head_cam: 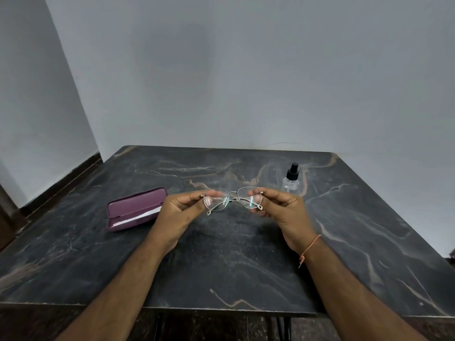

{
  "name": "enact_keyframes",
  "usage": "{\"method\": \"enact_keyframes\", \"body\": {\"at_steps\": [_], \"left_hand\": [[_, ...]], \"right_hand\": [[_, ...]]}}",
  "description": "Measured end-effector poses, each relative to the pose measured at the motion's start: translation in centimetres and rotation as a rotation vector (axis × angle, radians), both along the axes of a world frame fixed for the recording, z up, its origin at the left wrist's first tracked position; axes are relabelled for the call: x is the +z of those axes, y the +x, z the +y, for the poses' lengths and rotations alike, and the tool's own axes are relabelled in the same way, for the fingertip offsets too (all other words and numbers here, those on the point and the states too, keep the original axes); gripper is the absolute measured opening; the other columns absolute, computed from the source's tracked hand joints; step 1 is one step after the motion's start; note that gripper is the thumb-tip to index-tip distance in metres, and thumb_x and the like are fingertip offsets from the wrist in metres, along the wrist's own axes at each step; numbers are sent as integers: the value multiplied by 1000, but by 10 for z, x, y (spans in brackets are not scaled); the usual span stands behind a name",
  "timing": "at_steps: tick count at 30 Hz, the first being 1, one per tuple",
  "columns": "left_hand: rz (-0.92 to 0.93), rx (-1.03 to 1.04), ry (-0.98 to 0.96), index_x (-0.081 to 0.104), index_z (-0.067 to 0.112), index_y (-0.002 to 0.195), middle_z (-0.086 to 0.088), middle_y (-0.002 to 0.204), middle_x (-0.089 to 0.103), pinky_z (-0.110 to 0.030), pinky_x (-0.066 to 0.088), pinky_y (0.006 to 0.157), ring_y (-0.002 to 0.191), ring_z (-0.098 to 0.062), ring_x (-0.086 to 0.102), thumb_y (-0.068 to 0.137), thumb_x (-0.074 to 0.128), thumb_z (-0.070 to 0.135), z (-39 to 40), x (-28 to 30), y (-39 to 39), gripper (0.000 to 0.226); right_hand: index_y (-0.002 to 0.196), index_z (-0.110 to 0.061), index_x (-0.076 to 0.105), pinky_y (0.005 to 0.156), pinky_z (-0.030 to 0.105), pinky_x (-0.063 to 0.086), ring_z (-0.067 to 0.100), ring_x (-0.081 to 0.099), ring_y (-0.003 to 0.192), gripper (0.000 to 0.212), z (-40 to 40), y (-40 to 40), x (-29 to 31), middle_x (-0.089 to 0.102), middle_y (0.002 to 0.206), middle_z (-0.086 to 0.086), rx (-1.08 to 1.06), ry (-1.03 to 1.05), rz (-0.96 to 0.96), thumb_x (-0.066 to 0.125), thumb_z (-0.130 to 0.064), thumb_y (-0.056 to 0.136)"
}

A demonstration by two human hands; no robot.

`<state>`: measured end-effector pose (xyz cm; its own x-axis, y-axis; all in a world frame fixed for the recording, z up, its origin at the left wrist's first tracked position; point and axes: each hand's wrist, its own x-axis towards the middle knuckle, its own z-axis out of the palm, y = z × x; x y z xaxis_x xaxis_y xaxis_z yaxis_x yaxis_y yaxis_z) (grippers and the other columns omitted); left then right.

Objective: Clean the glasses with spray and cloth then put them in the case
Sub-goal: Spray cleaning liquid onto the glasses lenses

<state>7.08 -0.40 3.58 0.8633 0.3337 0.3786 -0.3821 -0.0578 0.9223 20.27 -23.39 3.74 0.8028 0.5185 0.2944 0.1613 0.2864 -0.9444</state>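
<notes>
Thin metal-framed glasses [232, 198] hang above the middle of the dark marble table [221, 262], their temples folded behind the lenses. My left hand [179, 215] pinches the left end of the frame. My right hand [280, 210] pinches the right end. A purple glasses case [134, 207] lies open on the table to the left of my left hand, with a white cloth or paper strip [138, 219] inside it. A clear spray bottle [291, 179] with a black nozzle stands upright behind my right hand.
The table sits in a corner against pale walls at the back and left. Its near edge runs along the bottom of the view. A thin orange thread circles my right wrist [309, 249].
</notes>
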Motion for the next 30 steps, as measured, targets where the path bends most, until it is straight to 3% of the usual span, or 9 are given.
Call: {"method": "enact_keyframes", "body": {"at_steps": [3, 6, 9, 14, 19, 24, 27, 30], "left_hand": [[-9, 4, 4, 82, 8, 118, -6, 121, 84, -24, 53, 114, 130, -11, 73, 95, 73, 18, 1, -2, 1, 27], [-17, 5, 16, 81, 3, 122, -6, 123, 83, -24, 54, 112, 131, -13, 73, 95, 73, 18, 3, -3, 2, 32], [-23, 5, 34, 80, 2, 125, -5, 126, 83, -21, 54, 110, 133, -13, 71, 97, 73, 16, 4, -4, 2, 33], [-41, 23, 59, 80, 2, 125, -5, 126, 83, -21, 55, 108, 133, -13, 72, 98, 73, 12, 6, -6, 3, 30], [-69, 59, 61, 80, 1, 124, -6, 124, 83, -28, 57, 110, 127, -21, 76, 97, 74, 15, 5, -6, 3, 31], [-110, 136, 89, 81, 6, 121, -1, 119, 85, -31, 58, 111, 123, -21, 77, 96, 74, 15, 5, -6, 4, 28], [-114, 205, 181, 82, 10, 121, 1, 118, 85, -34, 60, 109, 123, -19, 77, 99, 74, 14, 7, -8, 5, 24], [-167, 351, 392, 84, 16, 120, 6, 119, 84, -41, 63, 96, 118, -24, 77, 101, 76, 16, 9, -10, 4, 21]], "right_hand": [[105, -18, 85, 70, 24, 60, 20, 79, 88, 20, 1, 1, -1, 83, 109, 8, -41, 10, -36, 77, -5, 91], [109, -14, 83, 75, 23, 61, 15, 79, 88, 22, 4, 2, -4, 84, 104, 4, -113, -4, -133, 79, -3, 91], [110, -22, 84, 86, 30, 63, 11, 78, 96, 22, 4, 6, -9, 84, 105, -5, -264, -100, -406, 81, -10, 92], [118, -17, 83, 78, 29, 63, 11, 76, 97, 24, 3, 5, -11, 80, 108, -9, -452, -187, -739, 79, -11, 95], [120, -16, 81, 75, 24, 62, 8, 74, 94, 27, 4, 5, -11, 77, 108, -7, -510, -172, -842, 80, -7, 95], [121, -15, 81, 72, 31, 63, 13, 75, 93, 26, 5, 4, -11, 77, 108, -4, -519, -157, -881, 80, -8, 95], [122, -15, 81, 73, 31, 64, 12, 75, 94, 28, 5, 4, -11, 77, 109, -4, -531, -161, -899, 80, -7, 96], [123, -16, 80, 74, 30, 64, 12, 74, 95, 28, 5, 3, -11, 77, 110, -4, -545, -164, -907, 79, -8, 96]]}}
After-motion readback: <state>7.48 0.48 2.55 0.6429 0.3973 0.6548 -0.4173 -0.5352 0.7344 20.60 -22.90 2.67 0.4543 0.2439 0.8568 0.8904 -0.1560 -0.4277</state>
